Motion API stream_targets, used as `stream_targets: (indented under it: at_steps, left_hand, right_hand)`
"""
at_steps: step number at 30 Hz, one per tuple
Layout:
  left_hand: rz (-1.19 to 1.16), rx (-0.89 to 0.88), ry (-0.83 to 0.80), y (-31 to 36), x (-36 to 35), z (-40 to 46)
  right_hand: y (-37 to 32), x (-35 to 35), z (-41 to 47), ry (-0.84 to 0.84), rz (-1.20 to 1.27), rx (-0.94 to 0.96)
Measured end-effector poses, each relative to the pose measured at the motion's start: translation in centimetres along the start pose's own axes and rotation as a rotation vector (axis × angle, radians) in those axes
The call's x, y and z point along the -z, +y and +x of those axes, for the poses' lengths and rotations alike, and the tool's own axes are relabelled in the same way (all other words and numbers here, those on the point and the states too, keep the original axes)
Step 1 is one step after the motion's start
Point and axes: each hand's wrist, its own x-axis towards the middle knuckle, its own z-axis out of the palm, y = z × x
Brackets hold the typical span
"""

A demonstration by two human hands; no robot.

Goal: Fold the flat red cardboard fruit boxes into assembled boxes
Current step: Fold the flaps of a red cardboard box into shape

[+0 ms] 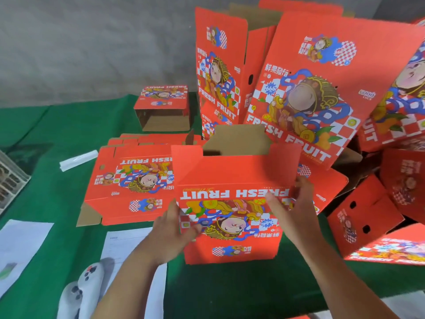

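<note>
Right at the middle of the desk (57,157), seen from the head camera, a person holds a half-opened red box (230,203) up off the green cloth, its printed face turned toward them and upside down, the "FRESH FRUIT" lettering reading inverted. The left hand (171,229) comes in from below with the forearm angled up and to the right; its thumb lies across the front panel at the lower left corner and the fingers wrap behind the edge, so it grips the box. The right hand (292,203) reaches in from the lower right, the forearm long and slanted; its thumb presses the front near the right edge while the fingers curl round the side, pinching that edge. The brown top flap (236,139) of the box stands up behind the red front panel.

Just left of it lies a stack of flat boxes (133,180), printed side up. Further back sits one small assembled box (163,107), open toward the viewer. Tall folded boxes (310,84) lean behind and to the right, with more piled at the right side. White paper sheets (20,245) lie at the near left, and a white roll (78,160) rests beside the flat stack.
</note>
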Motion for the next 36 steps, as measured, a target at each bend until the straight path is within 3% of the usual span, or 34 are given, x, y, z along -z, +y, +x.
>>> stream_targets:
  at_steps: [3, 7, 10, 11, 15, 20, 27, 33, 36]
  left_hand:
    - [-0.148, 0.014, -0.016, 1.2, 0.5, 0.2]
    - [-0.045, 0.009, -0.096, 1.1, 1.4, -0.1]
    - [-0.217, -0.094, -0.108, 0.9, 1.2, -0.1]
    - [-0.298, -0.137, -0.072, 1.0, 0.7, 0.1]
    - [-0.767, -0.262, 0.372, 1.3, -0.9, 1.2]
    - [-0.663, -0.282, 0.388, 1.7, 0.6, 0.8]
    - [-0.118, -0.284, 0.228, 2.4, 3.4, -0.3]
    - [-0.405, -0.142, 0.072, 3.4, 4.1, -1.4]
    - [-0.187, -0.156, 0.035, 3.4, 4.5, -1.5]
  right_hand:
    - [0.1, -0.1, 0.1, -0.021, -0.148, 0.213]
    - [0.5, 1.0, 0.0, -0.079, -0.018, 0.18]
    - [0.9, 2.3, 0.0, -0.096, -0.011, 0.239]
    - [1.1, 2.4, 0.2, -0.096, -0.026, 0.263]
    - [0.9, 1.4, 0.6, -0.048, -0.142, 0.287]
    - [1.5, 1.5, 0.2, -0.013, -0.349, 0.29]
    - [1.1, 2.7, -1.3, 0.087, -0.384, 0.237]
    - [1.7, 3.1, -2.5, 0.17, -0.206, 0.281]
    - [1.9, 3.2, -2.8, 0.151, -0.183, 0.202]
